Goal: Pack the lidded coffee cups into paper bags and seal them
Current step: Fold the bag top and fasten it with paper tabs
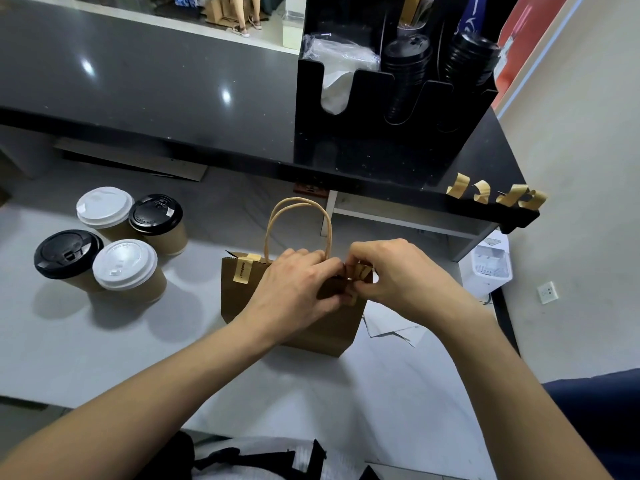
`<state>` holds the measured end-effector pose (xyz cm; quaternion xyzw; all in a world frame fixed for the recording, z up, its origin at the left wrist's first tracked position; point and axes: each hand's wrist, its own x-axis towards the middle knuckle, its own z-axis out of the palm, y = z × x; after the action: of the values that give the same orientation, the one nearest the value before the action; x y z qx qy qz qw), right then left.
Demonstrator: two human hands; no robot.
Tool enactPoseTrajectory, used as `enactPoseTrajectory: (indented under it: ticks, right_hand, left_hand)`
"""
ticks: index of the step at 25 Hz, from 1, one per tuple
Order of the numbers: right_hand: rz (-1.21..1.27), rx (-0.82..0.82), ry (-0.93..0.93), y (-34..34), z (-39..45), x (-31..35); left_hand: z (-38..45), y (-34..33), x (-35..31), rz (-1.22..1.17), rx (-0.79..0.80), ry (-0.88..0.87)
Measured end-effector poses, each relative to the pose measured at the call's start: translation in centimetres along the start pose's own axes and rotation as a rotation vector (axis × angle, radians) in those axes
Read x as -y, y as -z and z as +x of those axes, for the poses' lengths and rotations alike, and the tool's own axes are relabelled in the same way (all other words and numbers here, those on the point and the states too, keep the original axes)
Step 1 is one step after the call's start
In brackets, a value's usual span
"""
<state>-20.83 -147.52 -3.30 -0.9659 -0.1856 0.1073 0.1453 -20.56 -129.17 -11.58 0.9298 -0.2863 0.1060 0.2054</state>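
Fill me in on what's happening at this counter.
A person is sealing a brown paper bag that stands upright on the grey counter. One sticker strip already holds the left side of its top shut. The left hand and right hand are both at the right side of the top, pinching a second sticker onto it. Four lidded cups, two with white lids and two with black, wait to the left. More sticker strips hang off the dark shelf edge.
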Motion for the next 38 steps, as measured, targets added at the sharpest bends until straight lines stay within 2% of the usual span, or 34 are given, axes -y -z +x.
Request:
enactPoseTrajectory:
  ticks: [5, 19, 24, 28, 34, 38]
  right_hand:
    - [0.120, -0.011, -0.061, 0.0, 0.1, -0.6]
    - [0.199, -0.028, -0.036, -1.7, 1.0, -3.3]
    - [0.394, 0.033, -0.065, -2.3, 1.6, -4.5]
    - [0.624, 0.100, -0.145, -2.7, 2.2, -5.6]
    - [0.694, 0.051, -0.266, -4.3, 2.5, -5.9]
    - [0.654, 0.000, -0.316, -5.1, 2.5, -5.6]
  left_hand:
    - [-0.1, -0.2, -0.2, -0.005, -0.037, -0.008]
    - [-0.2, -0.4, -0.1, 0.014, -0.071, -0.027]
    - [-0.2, -0.5, -0.2, 0.010, -0.074, -0.026]
    - [-0.3, -0.4, -0.4, 0.013, -0.085, -0.033]
    - [-0.3, -0.4, -0.3, 0.028, -0.085, -0.039]
    - [-0.4, -0.4, -0.3, 0.021, -0.076, -0.045]
